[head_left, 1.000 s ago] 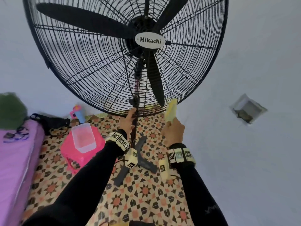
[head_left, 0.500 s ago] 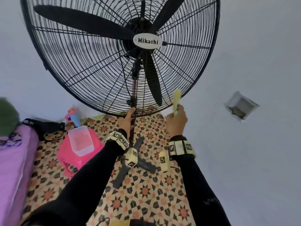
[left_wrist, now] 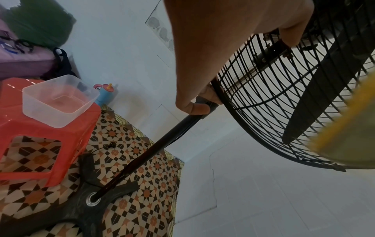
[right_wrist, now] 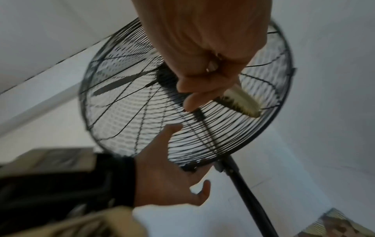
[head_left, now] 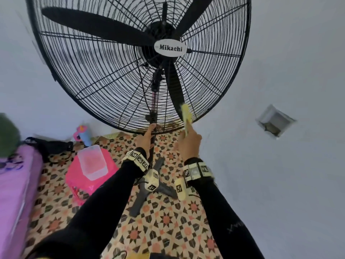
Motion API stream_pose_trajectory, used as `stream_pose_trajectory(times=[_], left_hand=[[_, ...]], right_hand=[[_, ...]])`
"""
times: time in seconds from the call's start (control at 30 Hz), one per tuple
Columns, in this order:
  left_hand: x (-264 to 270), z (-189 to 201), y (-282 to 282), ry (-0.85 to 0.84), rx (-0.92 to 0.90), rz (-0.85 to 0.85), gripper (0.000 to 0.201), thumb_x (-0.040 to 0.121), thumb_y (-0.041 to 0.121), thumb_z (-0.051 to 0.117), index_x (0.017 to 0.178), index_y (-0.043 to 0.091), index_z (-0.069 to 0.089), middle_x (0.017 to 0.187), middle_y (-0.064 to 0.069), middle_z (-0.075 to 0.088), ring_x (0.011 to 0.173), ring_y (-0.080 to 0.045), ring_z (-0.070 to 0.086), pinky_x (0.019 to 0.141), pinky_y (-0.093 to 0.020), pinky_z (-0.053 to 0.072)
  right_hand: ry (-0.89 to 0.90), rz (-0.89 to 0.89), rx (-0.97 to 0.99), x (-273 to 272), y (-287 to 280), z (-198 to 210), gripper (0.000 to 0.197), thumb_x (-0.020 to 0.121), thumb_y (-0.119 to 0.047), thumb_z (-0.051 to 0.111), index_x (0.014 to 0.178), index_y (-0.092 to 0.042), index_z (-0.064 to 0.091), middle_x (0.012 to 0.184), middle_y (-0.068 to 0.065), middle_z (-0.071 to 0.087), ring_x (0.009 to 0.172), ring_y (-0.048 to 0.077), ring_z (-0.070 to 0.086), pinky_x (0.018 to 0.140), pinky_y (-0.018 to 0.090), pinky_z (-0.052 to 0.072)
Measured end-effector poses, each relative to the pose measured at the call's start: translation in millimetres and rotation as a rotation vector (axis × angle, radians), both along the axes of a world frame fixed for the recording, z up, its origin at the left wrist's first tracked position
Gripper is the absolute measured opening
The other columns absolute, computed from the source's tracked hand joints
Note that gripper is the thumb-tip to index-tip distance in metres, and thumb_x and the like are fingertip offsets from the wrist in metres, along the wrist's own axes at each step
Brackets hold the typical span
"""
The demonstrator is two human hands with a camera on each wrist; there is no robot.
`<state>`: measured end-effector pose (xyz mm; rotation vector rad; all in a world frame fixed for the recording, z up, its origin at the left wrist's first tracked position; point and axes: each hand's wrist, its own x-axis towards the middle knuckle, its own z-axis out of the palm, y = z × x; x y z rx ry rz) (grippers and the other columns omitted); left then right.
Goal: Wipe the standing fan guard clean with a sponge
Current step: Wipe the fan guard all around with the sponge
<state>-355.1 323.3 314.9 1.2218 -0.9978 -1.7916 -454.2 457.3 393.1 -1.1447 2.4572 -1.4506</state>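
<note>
The black wire fan guard fills the top of the head view, with the white Mikachi badge at its hub. My left hand grips the guard's bottom rim where it meets the pole; my thumb lies up against the wires and my fingers curl round the rim and pole collar. My right hand pinches a yellow sponge upright and presses it on the lower right wires, over the tip of a blade. The right wrist view shows the sponge lying flat on the guard.
A pink plastic stool with a clear tub on it stands on the patterned floor to the left, beside a blue bottle and a purple bed. The fan's black base sits below my wrists. A pale wall is close on the right.
My right hand has lifted the sponge from below the rim up onto the guard's lower wires. My left hand has kept its hold at the bottom of the guard.
</note>
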Motion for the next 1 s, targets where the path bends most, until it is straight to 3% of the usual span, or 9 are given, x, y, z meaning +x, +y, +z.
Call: stream_pose_trajectory(times=[0.13,0.33,0.43,0.5,0.57,0.63,0.77,0.9,1.0], left_hand=[[-0.7,10.2,6.2,0.003,-0.003,0.028,0.138,0.028,0.094,0.075,0.143,0.02,0.054,0.134,0.001,0.061,0.118,-0.019,0.062,0.078,-0.033,0.048],[-0.7,21.5,16.0,0.015,-0.05,0.037,0.119,0.048,0.083,0.075,0.145,0.018,0.053,0.137,0.001,0.06,0.118,-0.019,0.06,0.084,-0.033,0.045],[-2.2,24.7,14.6,0.039,-0.043,0.044,0.1,0.056,0.076,0.073,0.136,0.018,0.059,0.119,0.006,0.063,0.104,-0.011,0.061,0.075,-0.029,0.044],[-3.8,20.7,12.7,0.036,-0.022,0.031,0.103,0.057,0.074,0.073,0.139,0.014,0.056,0.124,0.002,0.064,0.107,-0.011,0.062,0.077,-0.032,0.047],[-3.7,16.3,12.2,0.03,-0.022,0.026,0.12,0.051,0.078,0.071,0.149,0.013,0.048,0.138,-0.003,0.06,0.116,-0.015,0.062,0.075,-0.03,0.046],[-3.0,11.9,10.7,0.023,-0.032,0.034,0.131,0.047,0.083,0.072,0.153,0.012,0.043,0.145,-0.004,0.056,0.117,-0.014,0.062,0.073,-0.027,0.044],[-3.2,15.6,10.0,0.016,-0.052,0.008,0.13,0.048,0.08,0.065,0.156,0.013,0.038,0.152,-0.004,0.047,0.115,-0.012,0.06,0.072,-0.024,0.043],[-5.3,18.0,9.5,0.007,-0.069,0.008,0.132,0.047,0.079,0.063,0.156,0.008,0.037,0.148,-0.009,0.053,0.12,-0.017,0.06,0.071,-0.021,0.042],[-5.9,11.3,8.6,0.029,-0.029,0.042,0.145,0.04,0.087,0.074,0.156,0.01,0.038,0.151,-0.007,0.05,0.117,-0.015,0.06,0.074,-0.026,0.043]], right_hand=[[0.033,0.229,0.053,13.5,10.8,8.1,0.038,0.101,-0.016,0.058,0.139,-0.015,0.062,0.112,0.012,0.074,0.075,0.019,0.071,0.078,0.034,0.062],[0.009,-0.192,-0.008,-22.8,6.1,30.3,0.04,0.103,-0.018,0.052,0.143,-0.018,0.06,0.115,0.014,0.072,0.101,0.033,0.062,0.085,0.037,0.05],[0.063,0.015,0.039,3.8,2.1,24.2,0.046,0.103,-0.017,0.053,0.149,-0.024,0.052,0.114,0.017,0.071,0.091,0.026,0.065,0.086,0.025,0.053],[0.081,0.197,0.036,14.0,5.6,15.5,0.042,0.102,-0.013,0.054,0.144,-0.018,0.058,0.108,0.014,0.073,0.071,0.015,0.063,0.071,0.014,0.047],[-0.036,0.207,-0.032,8.7,9.8,20.3,0.035,0.102,-0.012,0.053,0.136,-0.014,0.063,0.107,0.005,0.069,0.063,0.018,0.068,0.059,0.028,0.058],[-0.056,0.028,-0.091,-5.1,8.7,29.1,0.03,0.102,-0.018,0.049,0.129,-0.019,0.061,0.103,-0.003,0.06,0.078,0.029,0.068,0.068,0.045,0.061],[-0.034,-0.061,0.065,-11.2,1.3,42.7,0.045,0.106,-0.015,0.048,0.15,-0.022,0.049,0.108,0.009,0.053,0.098,0.024,0.056,0.088,0.04,0.056],[-0.049,0.263,0.07,7.6,6.5,40.7,0.04,0.103,-0.012,0.054,0.142,-0.017,0.058,0.111,0.01,0.066,0.061,0.02,0.07,0.057,0.041,0.063],[-0.002,0.075,-0.042,-5.5,7.1,48.5,0.039,0.101,-0.021,0.055,0.14,-0.024,0.059,0.104,0.008,0.068,0.077,0.029,0.07,0.058,0.042,0.063]])
